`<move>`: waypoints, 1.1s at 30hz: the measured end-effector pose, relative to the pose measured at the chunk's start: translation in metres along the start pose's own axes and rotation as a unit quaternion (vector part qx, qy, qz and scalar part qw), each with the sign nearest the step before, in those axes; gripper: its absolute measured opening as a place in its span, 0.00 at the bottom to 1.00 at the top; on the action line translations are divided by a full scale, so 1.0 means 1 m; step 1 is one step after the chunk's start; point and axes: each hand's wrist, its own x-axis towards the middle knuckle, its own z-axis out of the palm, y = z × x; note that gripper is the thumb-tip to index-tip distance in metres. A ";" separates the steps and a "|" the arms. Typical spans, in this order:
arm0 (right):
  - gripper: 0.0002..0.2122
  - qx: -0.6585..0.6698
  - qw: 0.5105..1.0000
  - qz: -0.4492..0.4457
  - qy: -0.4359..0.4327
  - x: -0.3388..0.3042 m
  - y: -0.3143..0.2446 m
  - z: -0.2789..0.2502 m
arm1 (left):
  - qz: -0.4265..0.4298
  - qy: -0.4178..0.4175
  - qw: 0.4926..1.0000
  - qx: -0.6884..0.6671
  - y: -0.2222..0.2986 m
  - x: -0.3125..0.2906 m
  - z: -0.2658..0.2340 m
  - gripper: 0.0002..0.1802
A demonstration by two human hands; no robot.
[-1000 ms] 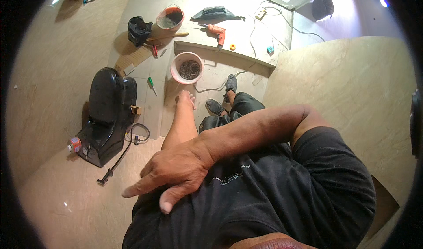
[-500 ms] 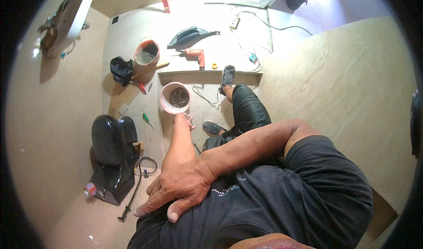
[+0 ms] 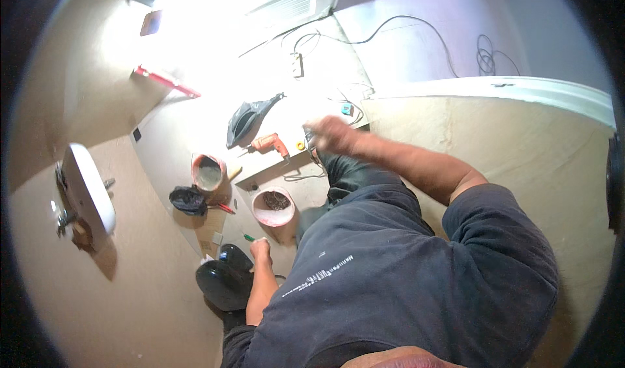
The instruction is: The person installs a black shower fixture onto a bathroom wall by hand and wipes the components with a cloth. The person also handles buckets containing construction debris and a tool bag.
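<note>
My left hand [image 3: 260,245] reaches low over the floor, fingers curled, beside the green handle of a small screwdriver [image 3: 249,237]. The rest of that tool is hidden, and I cannot tell whether the hand grips it. My right hand [image 3: 331,135] is stretched forward above my leg and smeared by motion; a dark shape at its fingertips is unclear. Between the hands stands a pinkish-white bucket [image 3: 273,206] with rubble in it. An orange drill [image 3: 270,145] lies on the raised ledge, near a small yellow ring [image 3: 300,146].
A black toilet [image 3: 224,283] stands left of my left arm, and a white basin [image 3: 91,189] hangs on the left wall. Farther off are a second bucket [image 3: 208,172], a black bag [image 3: 187,200], a dark pouch [image 3: 250,120], a power strip [image 3: 297,64] and cables.
My right hand has swung from across my chest to far forward. My left hand has moved from beside the rubble bucket to the screwdriver. The view has turned, and my body leans lower.
</note>
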 end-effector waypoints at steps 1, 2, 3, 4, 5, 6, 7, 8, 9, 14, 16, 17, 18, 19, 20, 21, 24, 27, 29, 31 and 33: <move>0.20 -0.109 0.993 0.027 0.038 -0.013 0.050 -0.033 | -0.144 -0.026 0.977 -0.154 0.075 -0.051 -0.017 0.10; 0.19 -0.034 0.985 0.148 0.078 -0.014 0.061 -0.070 | -0.142 -0.034 0.974 -0.174 0.089 -0.067 -0.027 0.11; 0.20 -0.062 0.972 0.209 0.086 -0.015 0.071 -0.104 | -0.138 -0.046 0.970 -0.193 0.106 -0.080 -0.032 0.12; 0.20 -0.089 0.954 0.254 0.132 -0.023 0.082 -0.128 | -0.126 -0.073 0.961 -0.234 0.125 -0.087 -0.041 0.14; 0.21 -0.094 0.945 0.269 0.159 -0.026 0.108 -0.141 | -0.113 -0.072 0.964 -0.232 0.139 -0.081 -0.049 0.14; 0.20 -0.081 0.939 0.293 0.162 -0.016 0.119 -0.157 | 0.114 -0.060 0.989 0.070 0.146 -0.067 -0.058 0.16; 0.20 -0.068 0.928 0.327 0.168 -0.018 0.133 -0.169 | 0.225 -0.069 0.944 0.232 0.164 -0.059 -0.061 0.17; 0.20 -0.070 0.921 0.336 0.183 -0.022 0.143 -0.178 | 0.341 -0.039 0.860 0.378 0.185 -0.053 -0.064 0.19; 0.20 -0.091 0.900 0.380 0.191 -0.027 0.153 -0.182 | 0.307 -0.042 0.914 0.261 0.212 -0.050 -0.068 0.20; 0.09 -0.015 0.875 0.441 0.199 -0.023 0.172 -0.164 | 0.299 -0.143 0.939 -0.096 0.318 -0.036 -0.111 0.19; 0.09 0.032 0.855 0.481 0.192 -0.023 0.171 -0.166 | 0.400 -0.144 0.904 0.042 0.373 -0.055 -0.133 0.15; 0.09 0.062 0.813 0.529 0.236 -0.038 0.178 -0.166 | 0.358 -0.126 0.925 0.009 0.410 -0.052 -0.127 0.16; 0.09 0.086 0.796 0.538 0.264 -0.018 0.174 -0.174 | 0.539 -0.058 0.799 0.261 0.414 -0.025 -0.131 0.18; 0.09 0.098 0.782 0.550 0.277 -0.011 0.194 -0.170 | 0.573 -0.117 0.772 0.250 0.477 -0.078 -0.130 0.18; 0.10 0.173 0.677 0.638 0.324 0.005 0.211 -0.173 | 0.263 -0.207 0.942 0.036 0.537 -0.120 -0.128 0.20; 0.11 0.246 0.561 0.703 0.361 0.030 0.223 -0.187 | 0.260 -0.203 0.943 0.032 0.578 -0.141 -0.131 0.24; 0.11 0.253 0.545 0.712 0.363 0.067 0.266 -0.268 | 0.359 -0.193 0.912 0.046 0.683 -0.157 -0.130 0.25; 0.10 0.199 0.618 0.677 0.347 0.061 0.317 -0.324 | 0.371 -0.184 0.907 0.077 0.725 -0.177 -0.130 0.26; 0.10 0.173 0.649 0.609 0.423 0.070 0.327 -0.373 | 0.390 -0.195 0.892 0.117 0.754 -0.173 -0.128 0.25; 0.09 0.110 0.661 0.598 0.439 0.018 0.372 -0.375 | 0.402 -0.265 0.859 0.175 0.802 -0.176 -0.077 0.25; 0.09 -0.010 0.646 0.553 0.527 0.050 0.345 -0.383 | 0.390 -0.269 0.858 0.195 0.844 -0.171 -0.045 0.24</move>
